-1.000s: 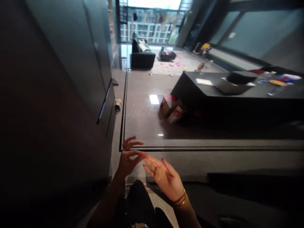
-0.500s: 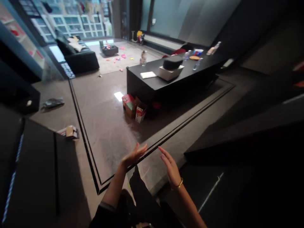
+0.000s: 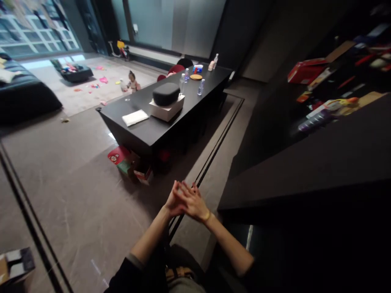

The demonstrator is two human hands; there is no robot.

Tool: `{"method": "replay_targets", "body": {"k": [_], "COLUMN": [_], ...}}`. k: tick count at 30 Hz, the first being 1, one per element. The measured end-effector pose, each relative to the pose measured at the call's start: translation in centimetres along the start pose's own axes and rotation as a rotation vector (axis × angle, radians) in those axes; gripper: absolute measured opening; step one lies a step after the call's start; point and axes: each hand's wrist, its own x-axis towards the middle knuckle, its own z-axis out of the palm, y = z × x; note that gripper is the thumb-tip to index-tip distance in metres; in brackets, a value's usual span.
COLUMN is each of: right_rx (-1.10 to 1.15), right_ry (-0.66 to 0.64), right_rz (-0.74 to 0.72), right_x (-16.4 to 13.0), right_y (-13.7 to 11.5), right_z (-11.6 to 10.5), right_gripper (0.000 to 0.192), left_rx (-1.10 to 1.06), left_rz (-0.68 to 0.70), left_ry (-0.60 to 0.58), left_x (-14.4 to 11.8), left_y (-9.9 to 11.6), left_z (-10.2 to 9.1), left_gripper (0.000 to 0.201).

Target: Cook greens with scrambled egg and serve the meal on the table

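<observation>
My left hand and my right hand are raised together in front of my body, over the floor. The right hand's fingers overlap the left hand, and the two appear to touch. Fingers on both hands are stretched and apart, with nothing held in either. A gold bracelet circles my right wrist. Beyond the hands stands a long black table. On it are a white box with a dark rounded case on top, a white flat pad and several clear bottles.
Cardboard boxes sit on the floor by the table's near corner. Another box is at lower left. A dark counter with clutter runs along the right. A small person is beyond the table, near scattered toys.
My hands have come together from apart, the right now overlapping the left. The view has turned right and moved nearer the table, bringing the cluttered counter into sight.
</observation>
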Motion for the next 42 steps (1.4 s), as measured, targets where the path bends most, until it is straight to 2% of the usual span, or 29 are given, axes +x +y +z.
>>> {"method": "replay_targets", "body": {"k": [1, 3, 4, 5, 7, 10, 13, 16, 18, 21, 24, 27, 29, 31, 33, 36, 39, 42], "right_rx": [-0.002, -0.004, 0.020, 0.085, 0.331, 0.822, 1.127, 1.267, 1.248, 1.029, 0.855, 0.860, 0.998, 1.250, 1.487, 1.666, 1.744, 1.728], "right_ry": [0.028, 0.156, 0.214, 0.250, 0.251, 0.210, 0.199, 0.127, 0.098, -0.015, -0.147, -0.208, -0.197, -0.169, -0.145, -0.081, -0.065, -0.060], "right_rz": [0.133, 0.530, 0.654, 0.707, 0.622, 0.457, 0.409, 0.328, 0.316, 0.461, 0.561, 0.627, 0.639, 0.546, 0.395, 0.332, 0.373, 0.427], "right_x": [2.4, 6.7, 8.4, 9.8, 11.9, 15.3, 20.1, 26.1, 30.7, 38.5, 47.1, 55.6, 60.9, 65.7, 69.8, 74.4, 77.7, 80.5], "right_y": [1.7, 5.9, 8.2, 10.3, 13.7, 16.9, 20.0, 24.9, 29.1, 35.8, 42.4, 47.6, 49.6, 50.5, 50.5, 50.6, 52.3, 55.7], "right_z": [-1.2, -4.9, -7.2, -9.5, -13.8, -19.0, -23.6, -28.8, -32.2, -36.1, -37.8, -38.9, -40.0, -41.6, -43.5, -46.3, -48.7, -50.8], "right_gripper": [0.042, 0.040, 0.042, 0.043, 0.044, 0.043, 0.039, 0.045, 0.052, 0.059, 0.062, 0.067, 0.071, 0.076, 0.081, 0.080, 0.078, 0.080], "left_rx": [0.021, 0.065, 0.081, 0.092, 0.104, 0.129, 0.161, 0.125, 0.086, 0.082, 0.180, 0.210, 0.165, 0.136, 0.142, 0.230, 0.541, 1.093], "left_rz": [-0.070, -0.207, -0.269, -0.327, -0.454, -0.660, -0.735, -0.628, -0.505, -0.225, 0.039, 0.195, 0.285, 0.347, 0.363, 0.356, 0.502, 0.760], "left_ry": [-0.022, -0.085, -0.125, -0.165, -0.234, -0.285, -0.290, -0.286, -0.282, -0.211, -0.081, -0.016, -0.030, -0.057, -0.061, -0.022, 0.087, 0.227], "left_x": [2.8, 8.1, 10.7, 13.4, 19.0, 28.6, 38.4, 46.7, 50.9, 55.4, 59.0, 62.7, 65.5, 68.6, 72.1, 77.7, 83.4, 89.6], "left_y": [1.6, 4.6, 6.0, 7.3, 9.7, 12.4, 14.9, 18.5, 21.7, 27.4, 33.4, 39.1, 42.7, 46.2, 49.4, 53.4, 56.4, 58.5], "left_z": [0.5, 1.6, 2.1, 2.5, 2.7, 2.4, 2.6, 4.4, 6.3, 8.5, 8.6, 7.0, 5.9, 5.5, 5.9, 7.9, 10.9, 14.1], "left_gripper": [0.076, 0.079, 0.084, 0.090, 0.104, 0.112, 0.111, 0.109, 0.107, 0.097, 0.081, 0.075, 0.075, 0.076, 0.075, 0.072, 0.062, 0.046]}}
